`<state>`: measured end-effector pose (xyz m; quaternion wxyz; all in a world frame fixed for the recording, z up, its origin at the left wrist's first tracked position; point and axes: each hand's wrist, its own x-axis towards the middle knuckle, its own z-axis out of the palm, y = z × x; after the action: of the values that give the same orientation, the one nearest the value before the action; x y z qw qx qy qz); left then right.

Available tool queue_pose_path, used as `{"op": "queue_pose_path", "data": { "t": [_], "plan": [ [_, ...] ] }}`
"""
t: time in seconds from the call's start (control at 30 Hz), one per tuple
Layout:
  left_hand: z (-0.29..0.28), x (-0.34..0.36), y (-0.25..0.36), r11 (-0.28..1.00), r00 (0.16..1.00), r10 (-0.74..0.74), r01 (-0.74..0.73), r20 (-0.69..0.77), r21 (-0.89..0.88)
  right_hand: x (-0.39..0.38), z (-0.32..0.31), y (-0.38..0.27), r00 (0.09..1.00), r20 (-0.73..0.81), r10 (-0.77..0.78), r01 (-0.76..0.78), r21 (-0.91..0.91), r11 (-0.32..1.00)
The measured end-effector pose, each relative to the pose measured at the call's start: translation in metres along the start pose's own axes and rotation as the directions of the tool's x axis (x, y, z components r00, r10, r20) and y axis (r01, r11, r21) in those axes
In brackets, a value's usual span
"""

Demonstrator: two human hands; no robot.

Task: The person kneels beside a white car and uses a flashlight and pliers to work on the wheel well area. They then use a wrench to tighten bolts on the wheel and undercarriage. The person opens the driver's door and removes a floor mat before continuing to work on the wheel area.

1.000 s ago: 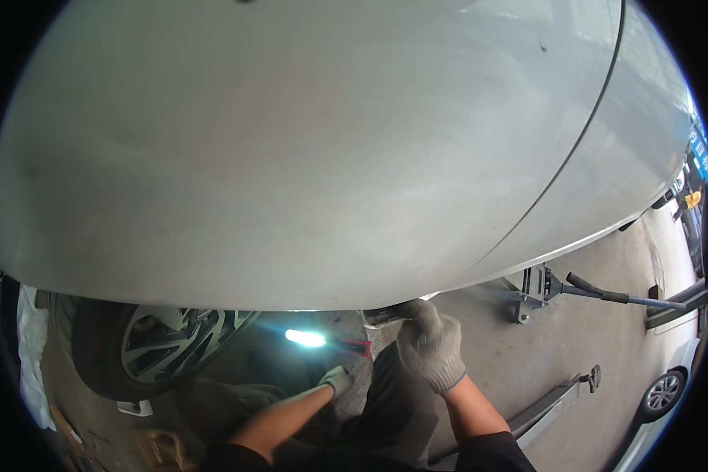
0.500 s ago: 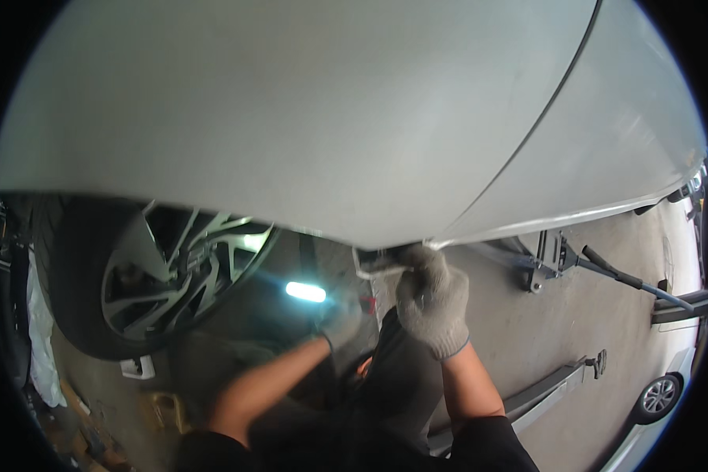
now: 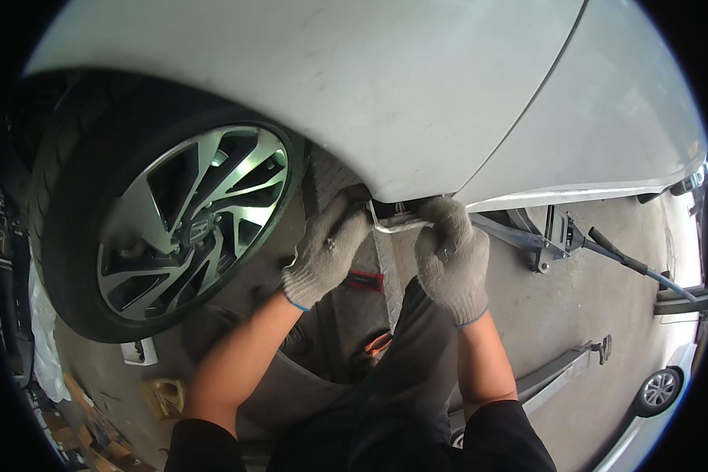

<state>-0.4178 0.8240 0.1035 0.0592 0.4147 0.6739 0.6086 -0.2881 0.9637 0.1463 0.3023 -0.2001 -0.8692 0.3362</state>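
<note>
Both hands wear knitted cotton gloves. My left hand (image 3: 330, 244) is raised to the bottom corner of a white car's fender (image 3: 354, 134), fingers curled and partly out of sight at its edge. My right hand (image 3: 452, 259) is closed on the right end of a short, pale strip (image 3: 397, 226) hanging under that edge, beside a dark opening. Left of my hands stands the car's alloy wheel with its black tyre (image 3: 86, 212). Below and between my hands, a red-and-black tool (image 3: 366, 279) lies on a metal plate, its left end hidden by my left hand.
A floor jack (image 3: 547, 244) with a long handle reaches under the car at right; a long metal arm (image 3: 566, 366) lies lower right. Another car's wheel (image 3: 657, 389) is at far right. Orange-handled tools (image 3: 377, 344), a yellow object (image 3: 163, 397) and plastic sheeting (image 3: 46, 346) are below and left.
My left hand has risen from low by the glowing lamp to the fender edge, and that glow is no longer visible. The view has shifted, showing more wheel. My right hand stays at the edge.
</note>
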Motion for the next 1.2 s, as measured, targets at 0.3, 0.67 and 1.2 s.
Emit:
{"op": "queue_pose_path", "data": {
  "t": [0.3,0.67,1.2],
  "plan": [
    [0.02,0.006,-0.007,0.999,0.987,-0.032,0.034,-0.159,0.012,0.001,-0.001,0.0,1.0,-0.001,-0.006,0.006,-0.014,1.0],
    [0.029,0.012,-0.022,0.956,0.948,-0.294,0.293,-0.124,-0.025,-0.004,0.007,0.005,0.999,-0.044,0.028,-0.027,0.023,0.999],
    [0.042,0.017,0.0,0.806,0.819,-0.53,0.406,-0.22,-0.43,0.006,0.0,-0.032,0.989,0.091,-0.113,0.14,-0.384,0.913]
  ]
}}
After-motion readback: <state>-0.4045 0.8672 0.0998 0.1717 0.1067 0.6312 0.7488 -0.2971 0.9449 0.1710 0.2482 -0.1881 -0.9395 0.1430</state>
